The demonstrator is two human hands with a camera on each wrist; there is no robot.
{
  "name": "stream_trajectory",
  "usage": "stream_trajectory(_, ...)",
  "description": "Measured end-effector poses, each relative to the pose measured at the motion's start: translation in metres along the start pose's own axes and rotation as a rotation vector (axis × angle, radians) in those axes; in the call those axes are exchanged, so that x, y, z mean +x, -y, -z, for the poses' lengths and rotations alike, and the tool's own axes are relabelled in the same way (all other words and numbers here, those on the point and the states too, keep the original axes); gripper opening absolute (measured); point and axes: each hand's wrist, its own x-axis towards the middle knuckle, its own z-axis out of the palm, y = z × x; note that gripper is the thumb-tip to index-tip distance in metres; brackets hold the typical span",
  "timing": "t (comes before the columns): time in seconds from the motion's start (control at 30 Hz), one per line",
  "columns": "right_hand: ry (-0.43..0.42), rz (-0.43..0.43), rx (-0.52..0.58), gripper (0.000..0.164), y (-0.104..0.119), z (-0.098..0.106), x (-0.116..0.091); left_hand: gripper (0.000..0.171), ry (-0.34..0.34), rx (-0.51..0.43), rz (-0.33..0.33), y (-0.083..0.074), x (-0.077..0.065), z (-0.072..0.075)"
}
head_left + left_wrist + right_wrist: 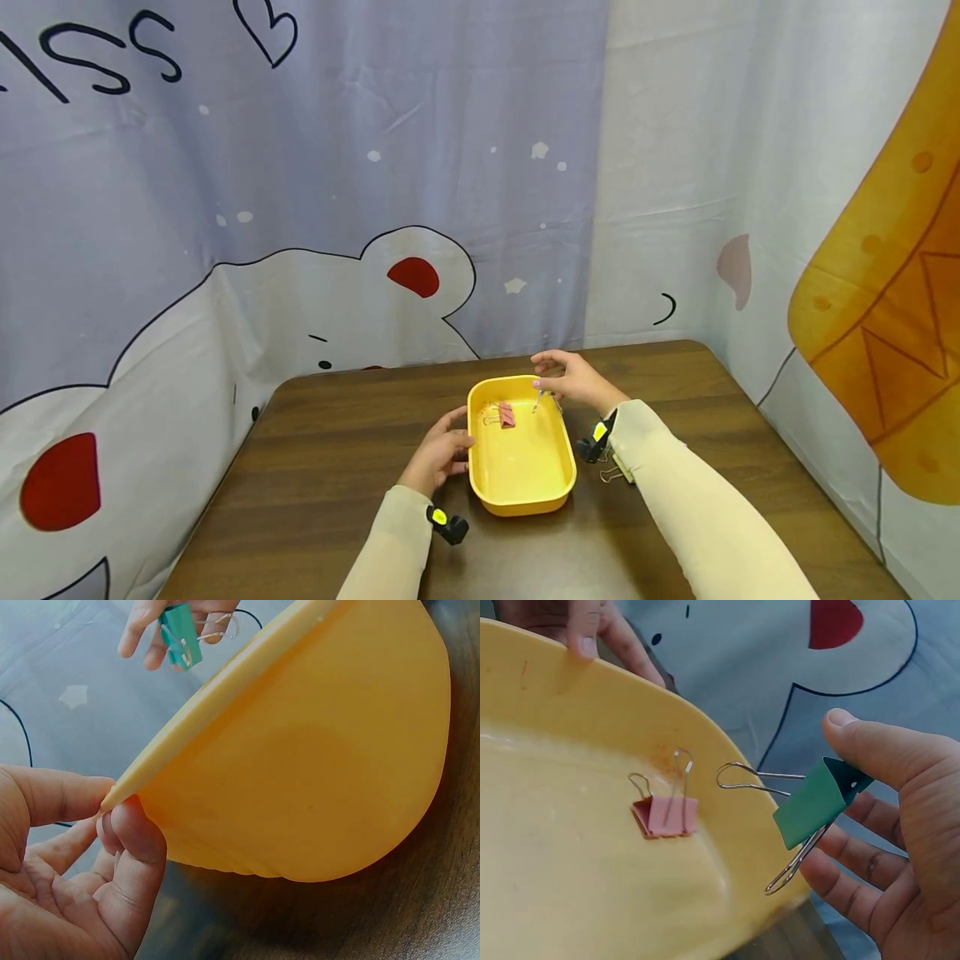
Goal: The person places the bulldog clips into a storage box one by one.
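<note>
A yellow plastic tray (pixel 522 467) is tilted, and its far end faces the right hand. My left hand (pixel 438 450) pinches the rim at the left side, with thumb and fingers on either face of it in the left wrist view. At the opposite rim, my right hand (pixel 577 383) holds a green binder clip (pixel 817 799) between thumb and fingers. Both wire handles of this clip stick out toward the tray's inside. A pink binder clip (pixel 673 816) lies inside the tray near its left wall, wire handles raised.
Yellow binder clips (pixel 622 471) lie on the brown wooden table (pixel 345 467), partly hidden by the right forearm. A printed cloth curtain (pixel 525 208) hangs behind the table's far edge and along its sides.
</note>
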Motion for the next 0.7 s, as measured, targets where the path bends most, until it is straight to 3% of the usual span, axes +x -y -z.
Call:
stream_trajectory(0.37,0.031,-0.019,0.023,0.046,0.001,-0.029,0.014,0.068,0.013,-0.014,0.000,0.001,0.002,0.001)
stream_trajectory(0.7,-0.004,-0.019,-0.013,0.044,0.001,-0.035,0.019,0.069,0.023,-0.034,0.006,0.003,0.006,0.003)
